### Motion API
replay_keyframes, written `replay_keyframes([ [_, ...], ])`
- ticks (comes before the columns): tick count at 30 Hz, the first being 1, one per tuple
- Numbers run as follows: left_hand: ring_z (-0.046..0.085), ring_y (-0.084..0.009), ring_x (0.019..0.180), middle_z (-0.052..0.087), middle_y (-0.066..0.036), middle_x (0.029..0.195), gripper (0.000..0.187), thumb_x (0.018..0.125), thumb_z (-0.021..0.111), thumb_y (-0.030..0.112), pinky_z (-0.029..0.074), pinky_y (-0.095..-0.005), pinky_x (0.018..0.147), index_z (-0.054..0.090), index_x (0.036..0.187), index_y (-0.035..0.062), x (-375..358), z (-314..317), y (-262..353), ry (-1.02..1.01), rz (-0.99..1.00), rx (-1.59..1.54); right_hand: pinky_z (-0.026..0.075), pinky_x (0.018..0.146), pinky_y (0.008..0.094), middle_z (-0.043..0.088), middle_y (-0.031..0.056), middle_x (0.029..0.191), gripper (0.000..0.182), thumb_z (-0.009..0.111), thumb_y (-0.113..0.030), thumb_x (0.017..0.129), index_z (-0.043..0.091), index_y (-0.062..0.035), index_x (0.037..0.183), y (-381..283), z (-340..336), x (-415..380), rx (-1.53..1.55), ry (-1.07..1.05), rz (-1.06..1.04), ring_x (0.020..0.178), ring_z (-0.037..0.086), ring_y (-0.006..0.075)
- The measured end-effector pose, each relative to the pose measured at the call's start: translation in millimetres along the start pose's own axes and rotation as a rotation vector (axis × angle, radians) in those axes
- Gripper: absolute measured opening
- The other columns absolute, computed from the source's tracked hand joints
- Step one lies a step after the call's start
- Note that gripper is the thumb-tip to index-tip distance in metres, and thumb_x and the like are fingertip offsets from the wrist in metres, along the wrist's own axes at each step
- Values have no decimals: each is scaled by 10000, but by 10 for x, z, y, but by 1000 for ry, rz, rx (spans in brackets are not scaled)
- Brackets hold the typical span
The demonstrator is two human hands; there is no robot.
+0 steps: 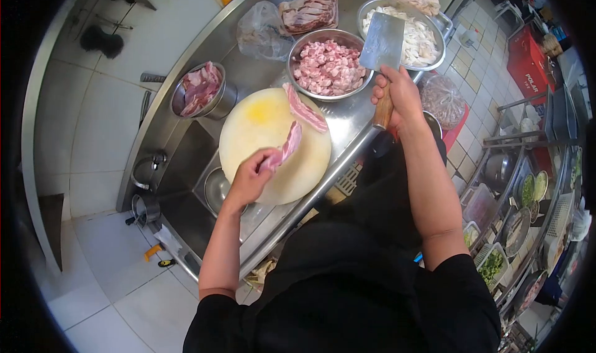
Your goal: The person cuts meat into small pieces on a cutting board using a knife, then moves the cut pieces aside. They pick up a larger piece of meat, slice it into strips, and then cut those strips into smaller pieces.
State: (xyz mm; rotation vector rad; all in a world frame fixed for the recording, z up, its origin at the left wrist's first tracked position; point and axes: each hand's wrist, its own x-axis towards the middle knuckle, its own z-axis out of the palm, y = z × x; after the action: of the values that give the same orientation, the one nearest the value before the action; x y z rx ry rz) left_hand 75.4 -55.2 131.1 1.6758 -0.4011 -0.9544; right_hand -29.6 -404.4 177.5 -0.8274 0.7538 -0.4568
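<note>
The strip of meat (pixel 284 150) in the left hand (pixel 248 180) was pink streaked with white, as was the second strip (pixel 304 108). The round cutting board (pixel 248 136) was cream with a yellow stain. The cleaver (pixel 382 43) had a grey blade and brown wooden handle. The bench (pixel 230 49) was dull silver steel. The bowl of diced meat (pixel 328 67) showed pink and white.
</note>
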Motion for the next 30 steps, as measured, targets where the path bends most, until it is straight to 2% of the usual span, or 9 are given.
replay_keyframes([
  [2,678,-295,998,688,-142,1103,435,850,595,6,544,-353,875,637,1283,28,-228,-185,-358,-20,227,697,453,488,314,488,7,737,131,539,-130,1018,451,-120,1116,21,-19,-4,-86,-53,-7,558,494,128],
  [3,642,-385,1120,653,-192,1211,519,807,647,-4,520,-413,982,614,1323,29,-326,-286,-464,-47,160,843,455,475,312,489,4,733,171,534,-120,1014,454,-101,1164,43,-26,-10,-112,-70,-12,542,495,126],
  [8,635,-374,1124,650,-200,1209,444,823,704,69,505,-432,993,629,1258,21,-299,-239,-770,281,177,941,450,452,303,517,13,740,296,546,-131,998,493,-77,1283,386,-44,-106,-521,-142,-108,522,512,105],
  [12,647,-380,1094,660,-208,1185,351,879,695,111,514,-436,955,626,1213,29,218,270,-730,267,307,673,537,678,495,677,287,906,385,572,-226,1005,488,-18,1319,952,-36,-413,-1192,-342,-349,714,680,417],
  [14,655,-379,1032,666,-209,1130,294,884,691,108,522,-446,913,641,1164,35,361,488,-737,268,334,601,490,856,597,656,364,915,345,519,-207,984,475,8,1250,1115,0,-688,-1343,-427,-295,907,644,540],
  [17,659,-367,1050,673,-186,1145,273,881,684,61,528,-439,907,647,1150,43,370,713,-818,320,374,621,464,829,636,645,362,880,228,505,-176,970,464,10,1096,1186,-29,-1024,-1454,-414,-166,891,631,552],
  [20,648,-363,1089,664,-178,1201,286,869,681,31,529,-431,933,645,1153,35,113,774,-870,180,614,526,460,809,635,645,351,874,207,511,-149,973,467,8,1101,1281,-230,-1227,-1435,-359,-151,885,630,550],
  [25,613,-344,1098,664,-144,1176,254,841,704,81,454,-437,1012,677,1093,69,219,529,-973,179,669,755,471,817,615,652,326,865,213,515,-152,978,468,19,1096,1374,-322,-1415,-1453,-387,-167,908,639,527],
  [30,613,-335,949,652,-104,1063,199,852,729,171,471,-456,886,673,1020,80,323,506,-1053,208,484,859,489,800,604,658,304,847,201,504,-148,986,470,24,1085,1536,-189,-1296,-1515,-500,-240,885,655,501],
])
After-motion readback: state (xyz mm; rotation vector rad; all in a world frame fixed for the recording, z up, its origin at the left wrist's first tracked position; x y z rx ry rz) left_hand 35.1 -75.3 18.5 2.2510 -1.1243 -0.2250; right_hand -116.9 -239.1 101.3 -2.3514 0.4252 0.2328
